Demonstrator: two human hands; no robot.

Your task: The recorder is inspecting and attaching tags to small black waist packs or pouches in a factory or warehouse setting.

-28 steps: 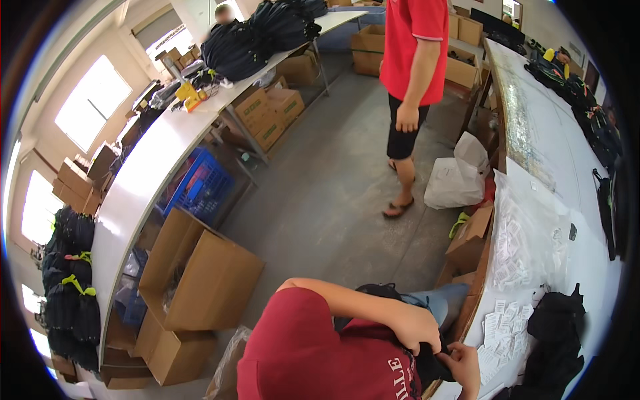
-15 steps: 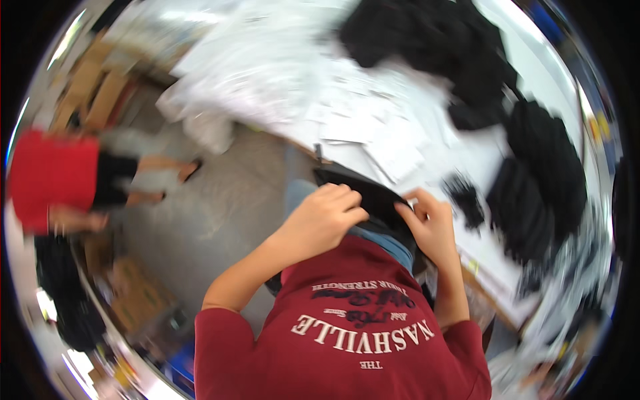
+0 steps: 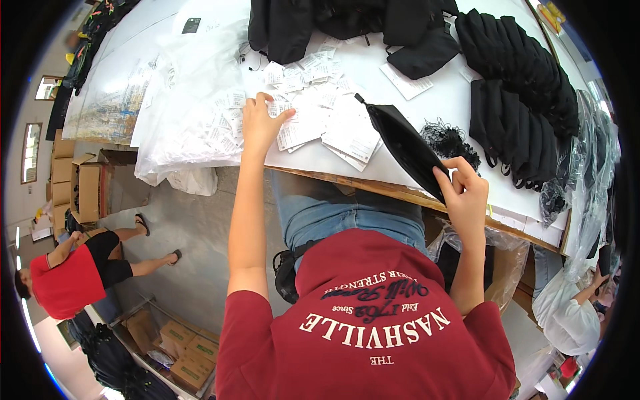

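Note:
My right hand (image 3: 461, 190) grips the near end of a slim black fabric pouch (image 3: 400, 143), which lies slanted over the front edge of the white table (image 3: 437, 100). My left hand (image 3: 259, 123) is stretched out to the left, fingers spread, resting on a scatter of white paper tags (image 3: 320, 123). Nothing is clasped in it. A tangle of black cords (image 3: 450, 141) lies just beyond the pouch.
Rows of stacked black pouches (image 3: 523, 80) fill the table's right side, and more black bags (image 3: 320, 20) lie at the back. Clear plastic bags (image 3: 177, 100) hang off the left end. A person in red (image 3: 70, 280) stands lower left near cardboard boxes (image 3: 87, 190). Another person's sleeve (image 3: 567, 317) is at the right.
The view has swung to face the table. Both hands held the black pouch before; now my left hand has let go and reached out onto the tags.

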